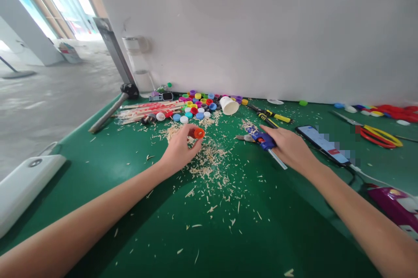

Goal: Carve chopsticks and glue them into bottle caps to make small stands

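Between the fingertips of my left hand [181, 147] is an orange bottle cap [199, 133], held above a scatter of wood shavings [212, 165]. My right hand [287, 144] is wrapped around a blue hot glue gun [261, 137]. A clear glue stick [277, 159] sticks out of the gun's back end, and its front end points toward the pile of shavings. Just beyond my left hand lie many coloured bottle caps [193, 111], and a white paper cup [229, 105] rests tilted beside them.
Red-and-wood sticks [153, 110] and a hammer [111, 110] lie at the back left. A white power bank-like box [29, 186] sits at the left edge. To the right are yellow-black pliers [267, 115], a phone [321, 144], scissors [375, 132] and a purple power strip [395, 206]. A white panel [261, 34] stands behind.
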`<state>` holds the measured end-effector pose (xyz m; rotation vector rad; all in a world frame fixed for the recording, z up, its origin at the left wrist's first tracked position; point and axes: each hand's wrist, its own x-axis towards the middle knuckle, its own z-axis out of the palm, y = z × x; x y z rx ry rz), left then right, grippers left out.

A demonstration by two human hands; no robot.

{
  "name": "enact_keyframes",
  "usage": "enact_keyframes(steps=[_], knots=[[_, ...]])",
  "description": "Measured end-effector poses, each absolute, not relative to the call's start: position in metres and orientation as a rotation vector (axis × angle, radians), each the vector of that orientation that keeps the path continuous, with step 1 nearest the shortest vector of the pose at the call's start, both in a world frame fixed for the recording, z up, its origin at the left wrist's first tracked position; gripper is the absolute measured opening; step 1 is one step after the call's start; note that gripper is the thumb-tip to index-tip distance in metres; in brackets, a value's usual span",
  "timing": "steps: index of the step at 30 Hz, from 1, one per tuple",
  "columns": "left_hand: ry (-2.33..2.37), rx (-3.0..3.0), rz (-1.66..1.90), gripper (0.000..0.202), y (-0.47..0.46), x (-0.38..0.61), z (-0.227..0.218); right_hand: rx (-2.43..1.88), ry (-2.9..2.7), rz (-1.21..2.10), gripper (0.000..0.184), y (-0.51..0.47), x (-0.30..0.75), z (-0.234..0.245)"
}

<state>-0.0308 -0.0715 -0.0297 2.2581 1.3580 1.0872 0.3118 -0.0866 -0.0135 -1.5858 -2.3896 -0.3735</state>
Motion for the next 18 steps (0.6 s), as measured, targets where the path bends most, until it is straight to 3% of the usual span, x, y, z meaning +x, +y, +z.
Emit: enact_keyframes(steps=[7, 13, 18], knots=[[1.338, 2.242, 1.067, 0.023, -0.072, -0.031, -0.028, -1.425, -2.375, -0.274, 0.040, -0.076, 0.332, -0.027], [1.277, 2.265, 1.091, 0.024, -0.073, -0.031, -0.030, -1.550, -2.372, -0.172, 0.035, -0.061, 0.329, -0.025], [1.172, 2.336, 1.045, 0.027, -0.078, -0.030, -0.029, -1.488, -2.334, 0.169, 0.035, -0.043, 0.290, -0.005]])
